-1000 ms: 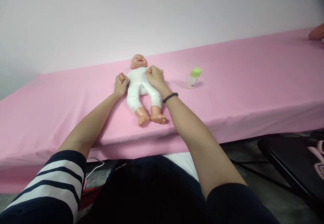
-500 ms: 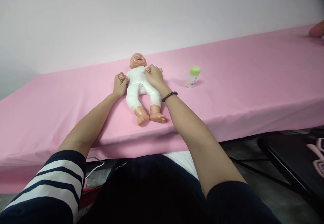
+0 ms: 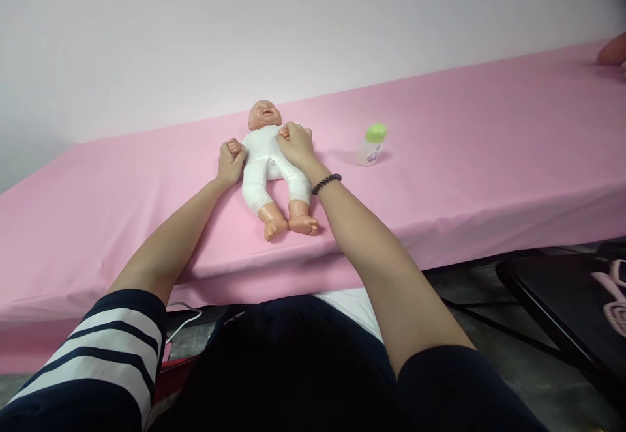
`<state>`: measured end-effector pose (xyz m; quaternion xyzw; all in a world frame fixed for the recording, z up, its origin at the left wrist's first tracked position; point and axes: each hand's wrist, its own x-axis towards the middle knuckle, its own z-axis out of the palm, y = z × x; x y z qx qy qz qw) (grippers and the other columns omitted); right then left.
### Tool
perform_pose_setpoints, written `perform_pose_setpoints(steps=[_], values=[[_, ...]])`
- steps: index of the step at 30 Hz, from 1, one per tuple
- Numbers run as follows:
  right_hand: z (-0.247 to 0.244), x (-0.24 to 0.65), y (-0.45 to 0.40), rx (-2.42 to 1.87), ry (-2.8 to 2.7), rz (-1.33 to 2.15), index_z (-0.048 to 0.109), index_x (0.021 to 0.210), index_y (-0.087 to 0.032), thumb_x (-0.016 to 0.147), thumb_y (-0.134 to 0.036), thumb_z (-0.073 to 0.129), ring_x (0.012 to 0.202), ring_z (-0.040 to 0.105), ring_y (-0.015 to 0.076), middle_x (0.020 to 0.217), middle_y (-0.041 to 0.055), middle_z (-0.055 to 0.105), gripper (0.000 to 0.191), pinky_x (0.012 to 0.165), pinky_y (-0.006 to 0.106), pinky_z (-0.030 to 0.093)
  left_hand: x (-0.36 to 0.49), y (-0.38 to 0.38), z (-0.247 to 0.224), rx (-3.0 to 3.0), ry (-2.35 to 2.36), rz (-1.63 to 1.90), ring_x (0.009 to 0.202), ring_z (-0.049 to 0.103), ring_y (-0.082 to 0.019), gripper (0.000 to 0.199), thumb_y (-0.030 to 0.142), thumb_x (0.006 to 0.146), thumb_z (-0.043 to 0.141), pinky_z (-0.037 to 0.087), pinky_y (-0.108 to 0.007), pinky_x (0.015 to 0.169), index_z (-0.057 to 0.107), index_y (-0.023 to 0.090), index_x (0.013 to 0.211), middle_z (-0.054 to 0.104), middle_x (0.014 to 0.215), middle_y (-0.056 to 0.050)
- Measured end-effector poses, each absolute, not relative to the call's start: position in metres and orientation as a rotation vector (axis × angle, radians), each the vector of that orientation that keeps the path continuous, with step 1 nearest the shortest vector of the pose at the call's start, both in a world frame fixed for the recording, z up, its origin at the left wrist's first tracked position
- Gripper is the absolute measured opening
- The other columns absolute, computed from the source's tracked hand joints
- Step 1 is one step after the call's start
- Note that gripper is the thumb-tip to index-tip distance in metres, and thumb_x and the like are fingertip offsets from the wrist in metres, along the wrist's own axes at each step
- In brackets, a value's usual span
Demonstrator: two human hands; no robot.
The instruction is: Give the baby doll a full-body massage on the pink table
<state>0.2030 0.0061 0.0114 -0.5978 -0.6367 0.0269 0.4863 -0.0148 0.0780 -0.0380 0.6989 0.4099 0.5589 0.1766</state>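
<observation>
A baby doll [image 3: 261, 145] with a white cloth body lies on its back on the pink-covered table [image 3: 469, 145], head toward the wall and feet toward me. My left hand [image 3: 229, 163] is closed around the doll's hand at the left of the picture; its small fingers poke out above my grip. On the other side, my right hand [image 3: 296, 144] is wrapped round the doll's other hand, close to its chest. A dark beaded bracelet [image 3: 327, 184] circles my right wrist. The doll's bare feet rest on the cloth between my forearms.
To the right of the doll stands a clear bottle with a green cap [image 3: 375, 133]. A white wall [image 3: 313, 28] rises behind the table. At the lower right is a black chair [image 3: 552, 295] with a pink item on it. Part of a skin-toned object [image 3: 612, 51] shows at the far right edge.
Both hands keep the same hold on the doll's hands. The whole view has shifted very slightly; nothing on the table has visibly moved.
</observation>
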Motion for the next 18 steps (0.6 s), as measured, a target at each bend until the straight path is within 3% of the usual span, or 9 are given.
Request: perform_pose_setpoints(steps=[18], values=[[0.0108,0.2047,0.0074,-1.435,-1.572,0.081,0.052,0.087,-0.023,0.092,-0.016,0.049,0.103,0.057,0.0271,0.089,0.0062,0.061,0.008,0.106,0.046,0.036,-0.0154,0.078,-0.039,2.013,1.176,1.57,0.109,0.059,-0.03,0.035,0.047,0.086,0.074,0.043,-0.047,0.106,0.048,0.024,0.094,0.056,0.1,-0.007]])
